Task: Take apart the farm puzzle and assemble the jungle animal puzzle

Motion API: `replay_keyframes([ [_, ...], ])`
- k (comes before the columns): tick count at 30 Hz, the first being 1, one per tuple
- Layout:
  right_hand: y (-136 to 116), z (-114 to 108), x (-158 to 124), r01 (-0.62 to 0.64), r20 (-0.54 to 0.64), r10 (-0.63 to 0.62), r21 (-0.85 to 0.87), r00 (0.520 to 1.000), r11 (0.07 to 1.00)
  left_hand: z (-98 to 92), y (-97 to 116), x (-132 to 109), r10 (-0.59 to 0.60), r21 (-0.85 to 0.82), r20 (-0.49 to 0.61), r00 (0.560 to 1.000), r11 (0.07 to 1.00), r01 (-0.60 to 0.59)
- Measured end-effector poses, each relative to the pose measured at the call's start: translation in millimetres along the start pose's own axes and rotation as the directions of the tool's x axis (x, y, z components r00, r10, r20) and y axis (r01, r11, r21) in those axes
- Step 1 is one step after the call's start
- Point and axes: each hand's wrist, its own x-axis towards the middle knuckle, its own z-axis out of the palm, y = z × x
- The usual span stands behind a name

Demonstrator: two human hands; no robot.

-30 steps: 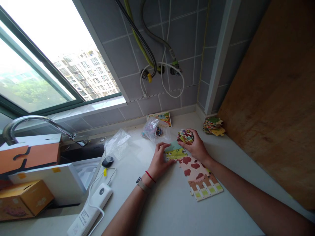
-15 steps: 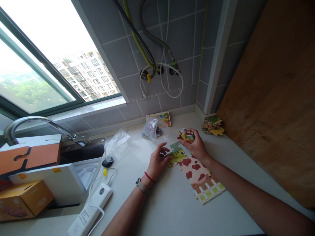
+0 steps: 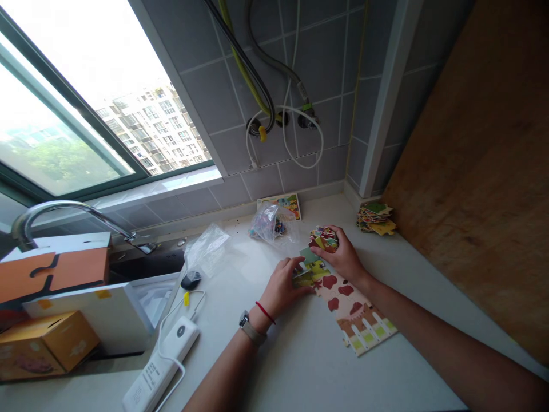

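My left hand [image 3: 285, 286] rests on the near end of an assembled jigsaw strip [image 3: 351, 312], fingers closed over a green and yellow jigsaw piece [image 3: 306, 272]. My right hand [image 3: 341, 254] grips a small stack of jigsaw pieces [image 3: 323, 240] just above the strip. Farther right, a loose pile of jigsaw pieces [image 3: 375, 219] lies against the wall. A clear plastic bag of pieces [image 3: 272, 224] sits behind my hands, with a picture card [image 3: 281, 205] behind it.
A second clear bag [image 3: 208, 249] and a black computer mouse [image 3: 191, 280] lie left on the white counter [image 3: 309, 366]. A power bank with cable [image 3: 180, 335], white boxes, a cardboard box [image 3: 47, 343] and a steel tap [image 3: 81, 214] stand farther left. A wooden board [image 3: 467, 177] rises on the right.
My left hand has slid right along the strip and closed down over the green and yellow piece. My right hand stays on its stack.
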Motion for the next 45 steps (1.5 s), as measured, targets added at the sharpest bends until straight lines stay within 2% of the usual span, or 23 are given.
replay_keyframes([
  [5,-4.4,-0.9,-0.9,-0.02,0.015,0.02,0.007,1.0,1.0,-9.4,-1.9,-3.2,-0.124,-0.006,0.004,0.992,0.992,0.124],
  [9,-6.3,-1.0,-1.2,-0.041,0.011,0.041,0.013,0.999,0.999,-14.3,-2.1,-6.7,-0.142,-0.06,-0.01,0.99,0.988,0.141],
  [13,-5.4,-1.3,-0.8,-0.048,0.004,0.048,0.02,0.999,0.999,-16.1,-5.4,-7.2,-0.16,-0.211,-0.087,0.983,0.968,0.139],
  [17,-12.1,-3.3,0.9,-0.068,0.001,0.068,0.074,0.998,0.995,-17.2,-9.8,-3.6,-0.233,-0.429,-0.066,0.97,0.884,0.183],
  [20,-25.4,-6.0,0.0,-0.13,0.096,0.113,0.203,0.989,0.97,-19.2,-11.3,0.4,-0.294,-0.553,-0.102,0.95,0.811,0.192],
  [22,-35.3,-7.5,-3.7,-0.247,0.269,0.166,0.306,0.949,0.919,-20.7,-10.4,2.5,-0.35,-0.602,-0.169,0.921,0.777,0.185],
  [25,-46.0,-6.8,-13.4,-0.434,0.557,0.206,0.317,0.805,0.843,-20.8,-6.1,3.5,-0.435,-0.688,-0.228,0.871,0.705,0.172],
  [26,-47.9,-5.6,-16.9,-0.463,0.611,0.206,0.298,0.765,0.835,-19.8,-4.1,3.3,-0.449,-0.711,-0.239,0.861,0.684,0.16],
  [28,-49.4,-2.1,-23.1,-0.478,0.648,0.201,0.283,0.734,0.832,-16.7,-0.5,2.2,-0.449,-0.728,-0.272,0.851,0.674,0.123],
  [31,-48.3,2.7,-27.6,-0.48,0.636,0.2,0.303,0.745,0.824,-11.3,2.4,0.4,-0.433,-0.731,-0.318,0.843,0.679,0.072],
  [35,-45.3,3.9,-27.8,-0.516,0.66,0.222,0.29,0.718,0.806,-8.2,3.5,-0.5,-0.455,-0.782,-0.321,0.83,0.622,0.039],
  [39,-45.2,2.3,-27.4,-0.532,0.678,0.229,0.277,0.698,0.8,-8.5,6.7,0.5,-0.48,-0.864,-0.217,0.85,0.5,0.062],
  [42,-48.2,1.7,-26.5,-0.514,0.649,0.227,0.292,0.726,0.807,-6.5,9.4,0.9,-0.492,-0.897,-0.136,0.86,0.43,0.104],
  [45,-51.1,2.4,-26.0,-0.497,0.605,0.241,0.299,0.759,0.814,0.4,12.6,-0.5,-0.489,-0.908,-0.123,0.864,0.406,0.101],
])
